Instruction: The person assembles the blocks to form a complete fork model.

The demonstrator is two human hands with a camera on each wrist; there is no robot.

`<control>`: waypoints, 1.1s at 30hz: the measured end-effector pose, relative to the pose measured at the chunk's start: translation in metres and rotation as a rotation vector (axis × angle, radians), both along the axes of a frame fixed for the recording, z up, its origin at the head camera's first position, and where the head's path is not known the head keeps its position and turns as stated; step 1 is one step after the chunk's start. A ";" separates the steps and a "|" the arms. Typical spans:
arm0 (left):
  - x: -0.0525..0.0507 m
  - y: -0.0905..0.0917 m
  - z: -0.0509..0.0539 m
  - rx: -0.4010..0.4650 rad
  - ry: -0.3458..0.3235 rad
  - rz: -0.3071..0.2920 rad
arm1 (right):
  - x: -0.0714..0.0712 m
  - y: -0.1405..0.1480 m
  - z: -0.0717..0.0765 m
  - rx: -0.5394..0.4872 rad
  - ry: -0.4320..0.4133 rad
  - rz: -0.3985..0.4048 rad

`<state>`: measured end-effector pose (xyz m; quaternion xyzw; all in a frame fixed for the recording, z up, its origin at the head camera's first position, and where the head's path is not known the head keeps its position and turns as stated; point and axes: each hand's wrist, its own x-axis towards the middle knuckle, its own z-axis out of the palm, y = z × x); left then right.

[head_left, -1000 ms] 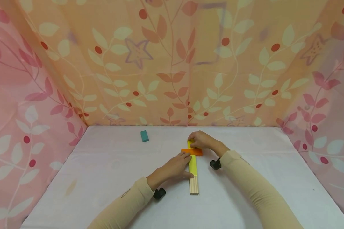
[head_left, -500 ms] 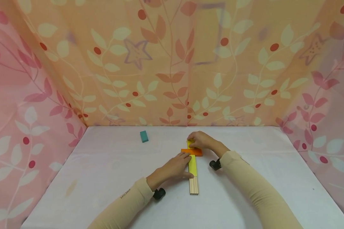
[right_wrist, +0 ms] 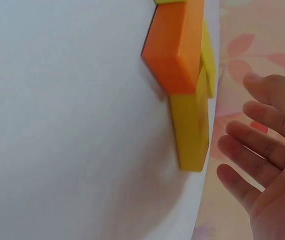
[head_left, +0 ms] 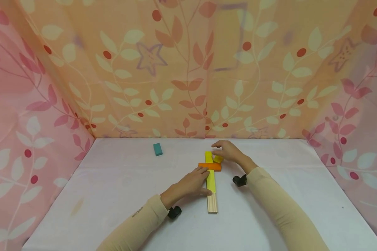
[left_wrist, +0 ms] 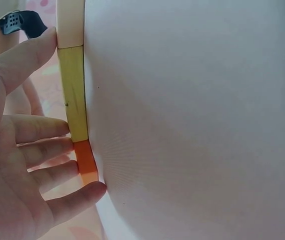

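A row of wooden blocks lies on the white table: a plain wood block point(head_left: 212, 204) nearest, then a yellow block point(head_left: 211, 183), an orange block point(head_left: 215, 167) set crosswise, and a far yellow block point(head_left: 208, 157). Another yellow block point(head_left: 218, 159) sits at a slant beside the far one, behind the orange one. My left hand point(head_left: 191, 183) rests along the row's left side, its extended fingers point(left_wrist: 50, 175) touching the near yellow and orange blocks. My right hand point(head_left: 229, 152) hovers beside the slanted block, its relaxed fingers point(right_wrist: 247, 147) holding nothing.
A teal block point(head_left: 157, 149) lies apart at the back left of the table. Patterned curtains point(head_left: 188, 87) enclose the table at the back and both sides. Each wrist carries a small black camera, such as the right one point(head_left: 239, 180).
My right hand has let go of the yellow blocks and drawn back to the right. One yellow block now shows at a slant beside the far one. My left hand stays in place.
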<state>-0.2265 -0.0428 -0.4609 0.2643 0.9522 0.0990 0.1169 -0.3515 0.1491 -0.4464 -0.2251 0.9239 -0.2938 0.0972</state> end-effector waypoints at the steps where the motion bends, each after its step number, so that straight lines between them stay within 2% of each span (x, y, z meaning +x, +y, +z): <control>1: 0.000 0.000 0.000 0.003 0.002 -0.001 | 0.000 0.002 -0.001 0.004 0.007 -0.001; 7: 0.000 0.000 0.001 0.002 0.001 -0.002 | 0.000 0.013 -0.004 0.014 0.044 -0.004; 14: 0.001 0.002 0.001 -0.022 -0.027 0.030 | 0.007 0.025 -0.004 -0.003 0.087 -0.015; 22: 0.001 0.003 0.002 -0.021 -0.030 0.033 | 0.022 0.035 -0.002 -0.013 0.141 0.002; 33: 0.001 0.001 0.002 -0.013 -0.031 0.022 | 0.051 0.040 -0.001 -0.052 0.148 0.028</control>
